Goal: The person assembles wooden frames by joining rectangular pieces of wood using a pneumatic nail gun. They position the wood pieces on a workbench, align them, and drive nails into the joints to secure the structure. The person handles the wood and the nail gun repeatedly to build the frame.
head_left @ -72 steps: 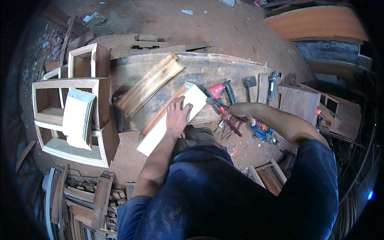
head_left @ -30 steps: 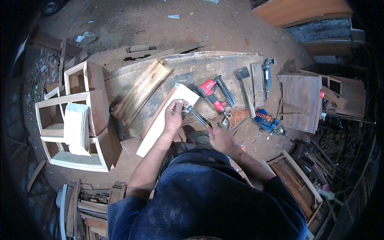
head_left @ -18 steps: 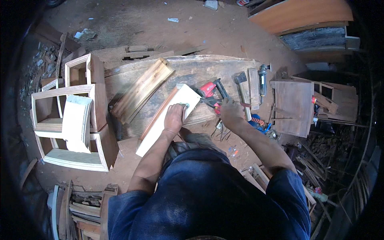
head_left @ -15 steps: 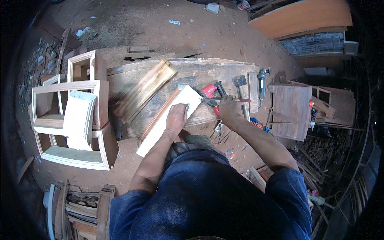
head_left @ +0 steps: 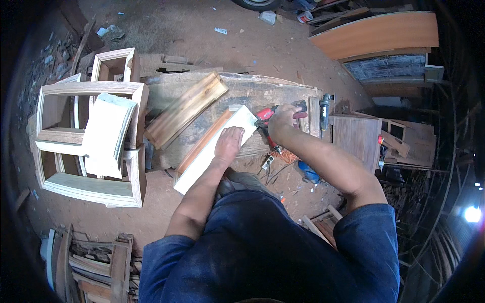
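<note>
My left hand [head_left: 229, 145] lies on a long white-faced wooden piece [head_left: 214, 156] with a reddish-brown strip along its far side, fingers stretched over the face. At the piece's far right end, my right hand [head_left: 283, 123] is closed on one handle of red-handled pincers [head_left: 261, 123]. Their dark jaws are at the end of the white piece; whether they grip anything is too small to tell. The other handle points toward me, apart from the hand. A red and black power tool [head_left: 264, 114] lies just beyond the pincers, partly hidden.
The worn wooden bench [head_left: 262, 91] carries planks [head_left: 187, 108] at left and a dark cylindrical tool [head_left: 325, 112] at right. Wooden frames [head_left: 91, 189] stand at left with a white curved panel [head_left: 107, 134] on them. A wooden cabinet [head_left: 355, 139] is at right.
My right hand has moved slightly left and up with the pincers, whose free handle has swung toward me. My left hand has shifted slightly right on the white-faced piece. The whole view has tilted.
</note>
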Demonstrator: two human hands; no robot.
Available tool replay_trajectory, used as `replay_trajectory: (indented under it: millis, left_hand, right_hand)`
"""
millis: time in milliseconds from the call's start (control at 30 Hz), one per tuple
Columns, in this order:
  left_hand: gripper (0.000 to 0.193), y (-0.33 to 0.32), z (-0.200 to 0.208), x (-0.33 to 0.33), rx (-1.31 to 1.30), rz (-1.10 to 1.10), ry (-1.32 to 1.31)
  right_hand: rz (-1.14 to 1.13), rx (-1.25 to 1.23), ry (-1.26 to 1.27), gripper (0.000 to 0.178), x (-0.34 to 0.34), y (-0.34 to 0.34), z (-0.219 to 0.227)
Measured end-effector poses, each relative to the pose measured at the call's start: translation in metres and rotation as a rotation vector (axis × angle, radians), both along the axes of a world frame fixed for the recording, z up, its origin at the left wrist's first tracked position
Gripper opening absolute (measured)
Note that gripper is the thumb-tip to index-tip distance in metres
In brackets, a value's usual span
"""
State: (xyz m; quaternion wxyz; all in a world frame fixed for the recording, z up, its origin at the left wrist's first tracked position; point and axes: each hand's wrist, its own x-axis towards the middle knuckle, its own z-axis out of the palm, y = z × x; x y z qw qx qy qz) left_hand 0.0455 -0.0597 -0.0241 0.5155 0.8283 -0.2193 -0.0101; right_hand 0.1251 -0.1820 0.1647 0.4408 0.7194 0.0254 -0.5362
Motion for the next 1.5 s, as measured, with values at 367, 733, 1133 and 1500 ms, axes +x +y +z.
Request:
replay_trajectory:
  millis: [367, 733, 1133, 1500]
  left_hand:
    - [0.016, 0.000, -0.001, -0.001, 0.056, -0.010, 0.012]
    - [0.014, 0.000, 0.006, 0.002, 0.048, 0.001, -0.037]
    - [0.010, -0.002, -0.004, 0.006, -0.005, -0.017, 0.058]
    - [0.014, -0.008, 0.019, 0.003, -0.021, 0.083, 0.182]
  right_hand:
    - [-0.085, 0.053, -0.257, 0.048, -0.019, -0.012, -0.002]
    - [-0.390, 0.397, 0.116, 0.045, -0.002, -0.044, -0.025]
    - [-0.877, 0.588, -0.697, 0.050, -0.136, -0.076, -0.068]
    - [-1.070, 1.164, -0.980, 0.027, -0.205, -0.065, -0.064]
